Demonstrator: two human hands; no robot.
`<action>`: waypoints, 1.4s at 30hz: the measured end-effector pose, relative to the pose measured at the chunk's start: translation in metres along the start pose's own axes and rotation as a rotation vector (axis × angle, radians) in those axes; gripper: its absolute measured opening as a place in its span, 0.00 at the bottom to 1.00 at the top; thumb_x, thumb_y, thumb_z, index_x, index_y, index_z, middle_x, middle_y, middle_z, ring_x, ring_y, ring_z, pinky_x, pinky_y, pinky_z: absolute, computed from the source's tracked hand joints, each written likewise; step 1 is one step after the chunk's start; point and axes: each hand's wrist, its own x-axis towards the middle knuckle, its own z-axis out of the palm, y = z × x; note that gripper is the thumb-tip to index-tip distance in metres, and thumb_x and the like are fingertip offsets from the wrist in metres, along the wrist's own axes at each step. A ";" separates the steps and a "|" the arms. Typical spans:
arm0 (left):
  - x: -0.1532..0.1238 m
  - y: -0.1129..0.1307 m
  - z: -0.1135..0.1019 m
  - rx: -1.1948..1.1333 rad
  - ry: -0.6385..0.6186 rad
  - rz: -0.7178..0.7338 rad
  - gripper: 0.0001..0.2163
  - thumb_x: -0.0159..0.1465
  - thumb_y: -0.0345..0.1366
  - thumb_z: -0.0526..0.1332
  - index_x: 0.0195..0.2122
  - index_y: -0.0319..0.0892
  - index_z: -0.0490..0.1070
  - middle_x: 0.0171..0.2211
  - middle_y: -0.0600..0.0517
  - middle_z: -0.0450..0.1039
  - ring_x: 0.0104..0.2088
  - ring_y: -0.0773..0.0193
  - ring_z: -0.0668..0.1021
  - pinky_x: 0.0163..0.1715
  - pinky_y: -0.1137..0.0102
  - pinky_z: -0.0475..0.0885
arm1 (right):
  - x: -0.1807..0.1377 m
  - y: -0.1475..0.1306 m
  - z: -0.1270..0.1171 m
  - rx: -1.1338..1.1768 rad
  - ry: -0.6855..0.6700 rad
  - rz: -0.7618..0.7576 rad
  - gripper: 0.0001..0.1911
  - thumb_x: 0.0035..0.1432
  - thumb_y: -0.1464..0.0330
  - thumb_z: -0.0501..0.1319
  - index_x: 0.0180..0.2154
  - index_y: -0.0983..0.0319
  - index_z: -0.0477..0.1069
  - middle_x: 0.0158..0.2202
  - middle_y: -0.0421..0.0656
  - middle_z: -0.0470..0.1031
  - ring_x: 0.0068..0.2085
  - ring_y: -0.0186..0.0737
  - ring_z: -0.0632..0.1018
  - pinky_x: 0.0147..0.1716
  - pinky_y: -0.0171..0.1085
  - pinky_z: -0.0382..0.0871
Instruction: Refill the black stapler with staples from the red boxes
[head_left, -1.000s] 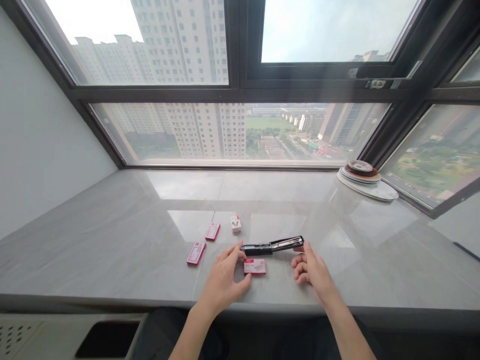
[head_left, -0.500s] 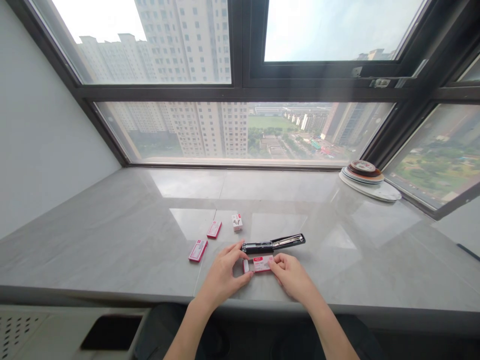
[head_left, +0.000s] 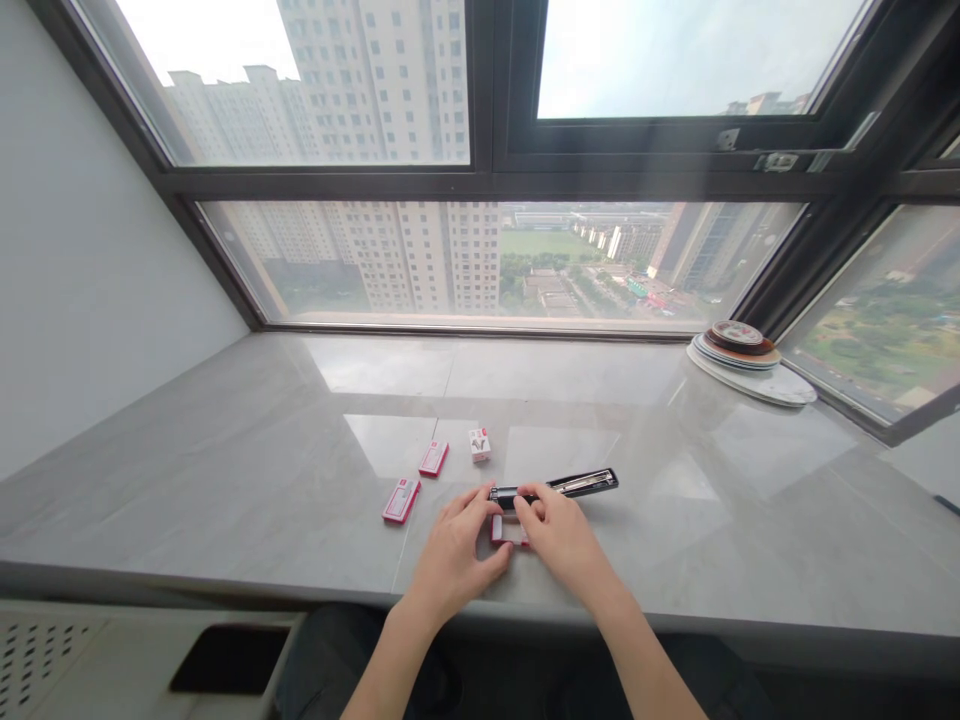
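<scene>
A black stapler (head_left: 581, 483) lies opened out, its long metal channel showing. Just in front of it sits a small red-and-white staple box (head_left: 512, 530) with its pale inside partly exposed. My left hand (head_left: 463, 545) grips the box's left end, thumb at the near side and fingers at the far side beside the stapler. My right hand (head_left: 561, 535) is closed over the box's right part, fingertips pinched together at the stapler's near edge. What those fingertips hold, if anything, is hidden.
Two flat pink-and-white boxes (head_left: 402, 500) (head_left: 434, 458) and a small white box (head_left: 479, 445) stand to the left and behind. Stacked plates (head_left: 739, 350) sit at the back right below the window. The grey stone sill (head_left: 247, 480) ends at a front edge near me.
My right hand has moved up and left from the staple box's right end, over the box to the stapler's edge. My left hand keeps its grip; the view has shifted slightly.
</scene>
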 end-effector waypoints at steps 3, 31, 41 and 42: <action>0.000 -0.002 0.001 -0.006 0.004 0.001 0.20 0.62 0.36 0.68 0.56 0.55 0.73 0.69 0.54 0.64 0.68 0.50 0.68 0.66 0.53 0.67 | 0.006 0.002 0.012 0.157 -0.034 0.054 0.20 0.66 0.54 0.57 0.48 0.62 0.74 0.21 0.38 0.75 0.26 0.41 0.76 0.29 0.36 0.66; -0.005 0.001 -0.009 -0.042 0.089 0.003 0.17 0.64 0.37 0.67 0.53 0.51 0.71 0.64 0.49 0.67 0.64 0.51 0.69 0.62 0.56 0.67 | -0.027 0.014 -0.023 -0.229 0.003 -0.043 0.07 0.67 0.61 0.58 0.40 0.55 0.73 0.25 0.36 0.75 0.27 0.38 0.74 0.29 0.35 0.58; -0.001 0.017 0.013 0.143 0.170 -0.122 0.13 0.74 0.37 0.55 0.30 0.46 0.70 0.31 0.52 0.74 0.38 0.56 0.75 0.42 0.61 0.65 | -0.028 0.031 -0.012 -0.273 0.032 0.006 0.16 0.71 0.58 0.52 0.33 0.57 0.69 0.26 0.39 0.76 0.28 0.40 0.74 0.29 0.36 0.57; -0.001 0.019 0.014 0.140 0.174 -0.125 0.13 0.74 0.37 0.54 0.30 0.46 0.70 0.31 0.52 0.74 0.38 0.56 0.75 0.42 0.61 0.65 | -0.026 0.031 -0.010 -0.253 0.035 0.004 0.16 0.71 0.57 0.52 0.33 0.57 0.69 0.26 0.40 0.76 0.28 0.40 0.74 0.29 0.36 0.58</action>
